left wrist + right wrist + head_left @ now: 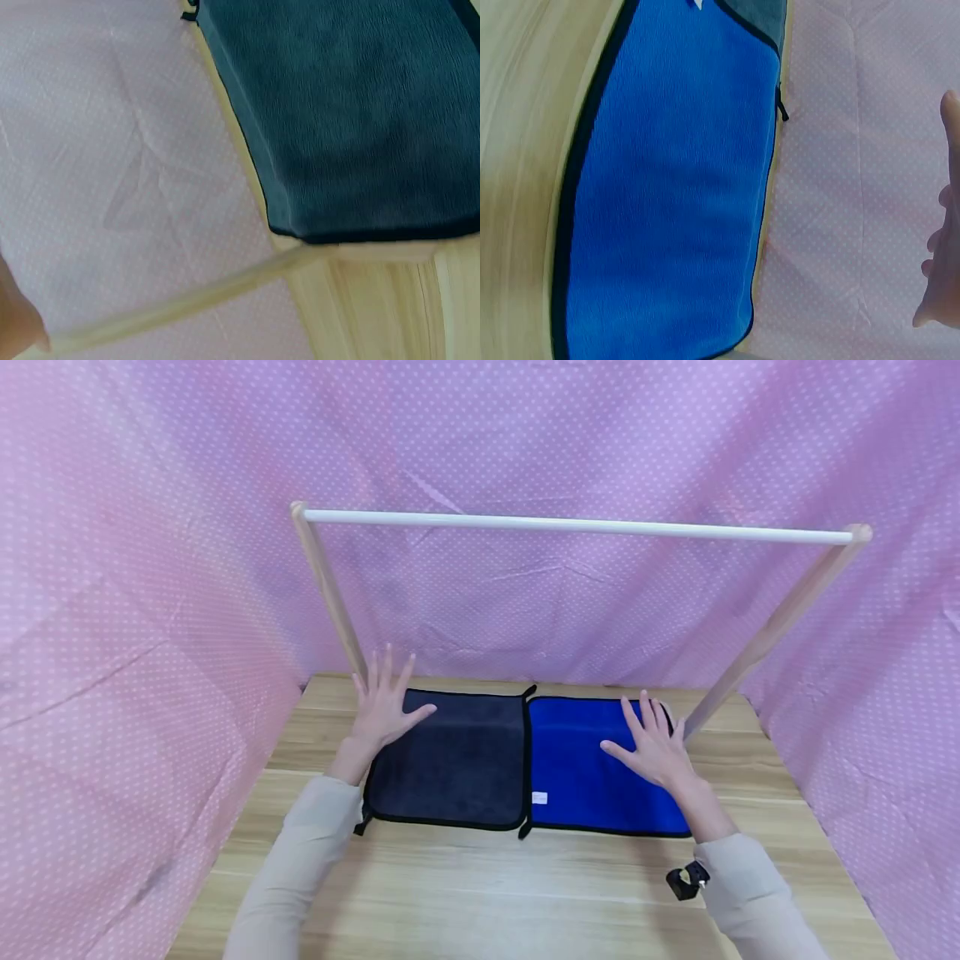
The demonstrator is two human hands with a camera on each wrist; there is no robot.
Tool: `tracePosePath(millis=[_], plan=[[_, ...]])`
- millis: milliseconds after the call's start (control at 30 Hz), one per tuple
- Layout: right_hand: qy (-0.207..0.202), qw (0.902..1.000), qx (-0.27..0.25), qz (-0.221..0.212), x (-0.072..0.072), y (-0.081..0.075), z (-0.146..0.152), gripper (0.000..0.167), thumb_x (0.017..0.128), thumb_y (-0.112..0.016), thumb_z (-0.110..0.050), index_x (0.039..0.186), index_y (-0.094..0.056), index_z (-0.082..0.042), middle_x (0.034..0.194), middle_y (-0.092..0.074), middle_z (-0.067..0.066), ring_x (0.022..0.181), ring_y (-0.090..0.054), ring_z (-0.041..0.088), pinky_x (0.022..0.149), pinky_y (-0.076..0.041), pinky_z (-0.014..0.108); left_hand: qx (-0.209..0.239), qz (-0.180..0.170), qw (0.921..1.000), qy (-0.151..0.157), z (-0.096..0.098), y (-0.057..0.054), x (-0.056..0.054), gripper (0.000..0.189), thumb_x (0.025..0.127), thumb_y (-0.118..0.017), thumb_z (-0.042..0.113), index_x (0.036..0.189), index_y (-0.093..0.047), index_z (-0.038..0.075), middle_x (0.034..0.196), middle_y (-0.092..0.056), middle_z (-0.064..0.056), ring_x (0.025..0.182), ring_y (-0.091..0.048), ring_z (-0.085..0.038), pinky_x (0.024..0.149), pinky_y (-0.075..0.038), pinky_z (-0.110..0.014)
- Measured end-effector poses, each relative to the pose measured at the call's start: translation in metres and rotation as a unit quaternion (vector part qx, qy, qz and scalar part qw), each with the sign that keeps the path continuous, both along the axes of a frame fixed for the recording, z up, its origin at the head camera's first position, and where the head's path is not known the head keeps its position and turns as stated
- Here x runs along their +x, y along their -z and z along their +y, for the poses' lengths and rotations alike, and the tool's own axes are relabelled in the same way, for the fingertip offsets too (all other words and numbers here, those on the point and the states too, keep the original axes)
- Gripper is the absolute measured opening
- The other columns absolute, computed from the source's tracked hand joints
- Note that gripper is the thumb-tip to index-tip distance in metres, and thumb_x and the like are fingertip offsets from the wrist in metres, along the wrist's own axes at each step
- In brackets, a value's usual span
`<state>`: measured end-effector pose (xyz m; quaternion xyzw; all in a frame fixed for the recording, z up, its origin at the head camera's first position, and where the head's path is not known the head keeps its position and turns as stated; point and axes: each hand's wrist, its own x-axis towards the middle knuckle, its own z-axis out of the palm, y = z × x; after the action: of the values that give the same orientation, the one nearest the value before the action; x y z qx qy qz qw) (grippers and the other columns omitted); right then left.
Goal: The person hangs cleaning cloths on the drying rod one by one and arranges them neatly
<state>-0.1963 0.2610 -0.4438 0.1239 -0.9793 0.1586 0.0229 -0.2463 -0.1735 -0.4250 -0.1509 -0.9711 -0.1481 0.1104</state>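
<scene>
Two square towels with black edging lie flat side by side on the wooden table: a dark grey towel (453, 764) on the left and a blue towel (592, 768) on the right, with a small white label (539, 797) at its inner edge. My left hand (381, 714) is spread above the grey towel's left edge and holds nothing. Over the blue towel's right part my right hand (654, 750) is spread too, its fingers apart and holding nothing. In the left wrist view the grey towel (360, 120) fills the right side. The right wrist view shows the blue towel (675, 187).
A rack with a white crossbar (577, 526) stands over the towels' far side. Its wooden posts rise at the left (330, 589) and right (776, 631). Pink dotted cloth (525, 435) surrounds the wooden table (480, 893) at the back and sides.
</scene>
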Motion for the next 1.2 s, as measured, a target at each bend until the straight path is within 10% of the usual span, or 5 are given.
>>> tracePosePath(millis=[233,567,833,1200], plan=[[-0.004,0.9941,-0.096,-0.051,-0.002,0.010,-0.014,0.086,0.088,-0.051,-0.050,0.147,-0.005,-0.009,0.150,0.006,0.023,0.134,0.005,0.046,0.098,0.006,0.070,0.049,0.139,0.9889,0.012,-0.025,-0.003,-0.004,0.084,0.082,-0.031,0.071,0.147,-0.001,0.028,0.148,0.018,-0.023,0.135,0.016,-0.040,0.095,-0.001,-0.075],[-0.025,0.9763,-0.192,-0.096,-0.007,0.036,-0.043,0.082,0.090,-0.052,-0.041,0.146,-0.004,-0.004,0.150,0.002,0.025,0.135,0.002,0.045,0.101,-0.001,0.068,0.152,0.264,0.9494,0.075,-0.057,-0.007,-0.025,0.081,0.089,-0.048,0.048,0.147,0.001,0.023,0.141,0.000,-0.037,0.131,-0.004,-0.051,0.103,-0.010,-0.066],[-0.058,0.9476,-0.285,-0.132,-0.008,0.054,-0.076,0.078,0.093,-0.051,-0.034,0.147,-0.002,-0.007,0.152,0.001,0.019,0.137,0.001,0.040,0.106,-0.004,0.062,0.213,0.176,0.9590,0.061,-0.066,-0.017,-0.033,0.090,0.081,-0.065,0.002,0.140,0.002,-0.010,0.144,-0.008,-0.035,0.126,-0.023,-0.051,0.104,-0.022,-0.058],[-0.028,0.9162,-0.341,-0.208,-0.008,0.080,-0.127,0.075,0.094,-0.050,-0.031,0.147,-0.002,-0.007,0.148,-0.014,0.025,0.133,-0.021,0.041,0.103,-0.025,0.057,0.215,0.151,0.9644,0.028,-0.072,-0.024,-0.043,0.072,0.089,-0.052,-0.002,0.144,-0.005,-0.002,0.099,-0.051,-0.039,0.084,-0.055,-0.047,0.074,-0.049,-0.053]])
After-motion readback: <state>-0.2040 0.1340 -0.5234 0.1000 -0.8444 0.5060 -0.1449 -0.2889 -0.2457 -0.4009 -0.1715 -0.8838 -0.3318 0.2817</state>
